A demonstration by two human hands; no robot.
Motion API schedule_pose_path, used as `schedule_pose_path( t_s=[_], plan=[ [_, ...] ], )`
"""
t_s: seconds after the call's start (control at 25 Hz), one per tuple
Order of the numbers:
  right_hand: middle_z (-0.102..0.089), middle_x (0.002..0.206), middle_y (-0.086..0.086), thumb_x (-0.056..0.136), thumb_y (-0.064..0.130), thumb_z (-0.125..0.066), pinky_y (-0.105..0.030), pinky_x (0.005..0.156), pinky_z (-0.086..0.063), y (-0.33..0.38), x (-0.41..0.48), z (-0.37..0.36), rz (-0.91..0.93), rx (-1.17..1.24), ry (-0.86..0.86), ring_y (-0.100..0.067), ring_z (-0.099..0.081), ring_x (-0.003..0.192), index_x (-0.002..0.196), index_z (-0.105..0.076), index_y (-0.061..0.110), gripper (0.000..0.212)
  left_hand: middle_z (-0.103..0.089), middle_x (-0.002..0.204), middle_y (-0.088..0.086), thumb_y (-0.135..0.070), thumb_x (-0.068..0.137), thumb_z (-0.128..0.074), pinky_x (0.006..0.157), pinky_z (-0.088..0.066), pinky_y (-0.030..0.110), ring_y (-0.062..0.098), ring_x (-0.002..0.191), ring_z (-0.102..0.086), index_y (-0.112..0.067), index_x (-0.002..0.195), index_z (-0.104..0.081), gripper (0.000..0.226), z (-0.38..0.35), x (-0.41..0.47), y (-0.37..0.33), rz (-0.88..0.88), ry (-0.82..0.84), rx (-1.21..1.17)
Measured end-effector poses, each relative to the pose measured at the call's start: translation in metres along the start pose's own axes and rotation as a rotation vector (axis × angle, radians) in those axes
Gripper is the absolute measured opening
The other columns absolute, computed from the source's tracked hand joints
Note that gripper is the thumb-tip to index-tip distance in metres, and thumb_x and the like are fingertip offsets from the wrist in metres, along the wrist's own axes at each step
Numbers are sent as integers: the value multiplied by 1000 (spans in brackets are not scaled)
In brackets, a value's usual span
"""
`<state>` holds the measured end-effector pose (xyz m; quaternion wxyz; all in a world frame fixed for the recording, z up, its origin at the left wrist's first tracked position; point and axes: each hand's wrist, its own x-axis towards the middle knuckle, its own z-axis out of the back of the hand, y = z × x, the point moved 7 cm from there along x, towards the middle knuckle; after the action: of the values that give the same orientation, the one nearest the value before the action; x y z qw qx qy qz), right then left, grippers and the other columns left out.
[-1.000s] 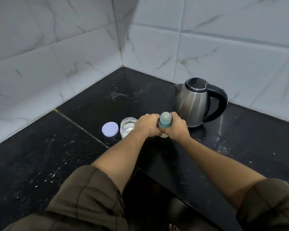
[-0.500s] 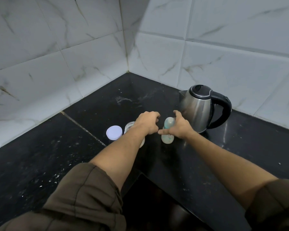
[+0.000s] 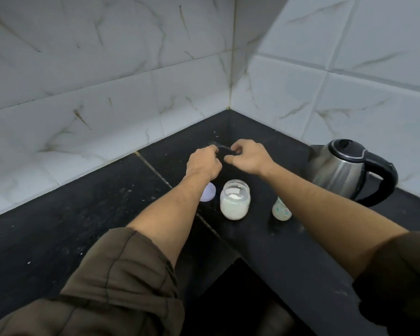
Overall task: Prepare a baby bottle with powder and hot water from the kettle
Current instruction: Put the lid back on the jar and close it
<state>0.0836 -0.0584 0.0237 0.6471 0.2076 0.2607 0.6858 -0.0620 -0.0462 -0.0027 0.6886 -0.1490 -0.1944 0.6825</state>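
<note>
Left hand (image 3: 203, 163) and right hand (image 3: 249, 156): loose, empty grip.

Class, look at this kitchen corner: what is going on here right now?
A person is making up a baby bottle. Both hands, left hand and right hand, hover empty above the black counter, fingers loosely curled. Nearer the camera stand the open powder jar, its lid beside it, and the baby bottle, partly hidden by the right forearm. The kettle stands untouched at the right.

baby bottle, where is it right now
In the head view the baby bottle stands on the black counter, right of the open powder jar and left of the kettle, partly hidden under the right forearm.
</note>
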Motion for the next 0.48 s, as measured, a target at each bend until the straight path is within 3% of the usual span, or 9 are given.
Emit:
schedule_pose_path(
  t_s=[0.28, 0.48],
  plan=[
    [-64, 132, -8, 86, 19, -71, -36, 89, -57, 22, 28, -116, 51, -337, 309, -26, -63, 114, 142, -56, 14, 58, -69, 130, 4, -14, 99, -52, 97, -53, 39, 26, 118, -64, -20, 144, -57, 45, 9, -1, 85, 134, 37, -60],
    [-53, 135, -8, 84, 26, -74, -42, 87, -56, 25, 49, -156, 67, -543, 419, -30, -60, 116, 140, -51, 17, 62, -69, 130, 1, -17, 100, -55, 102, -52, 39, 24, 119, -64, -21, 144, -56, 45, 9, 12, 109, 154, 49, -84]
  ],
)
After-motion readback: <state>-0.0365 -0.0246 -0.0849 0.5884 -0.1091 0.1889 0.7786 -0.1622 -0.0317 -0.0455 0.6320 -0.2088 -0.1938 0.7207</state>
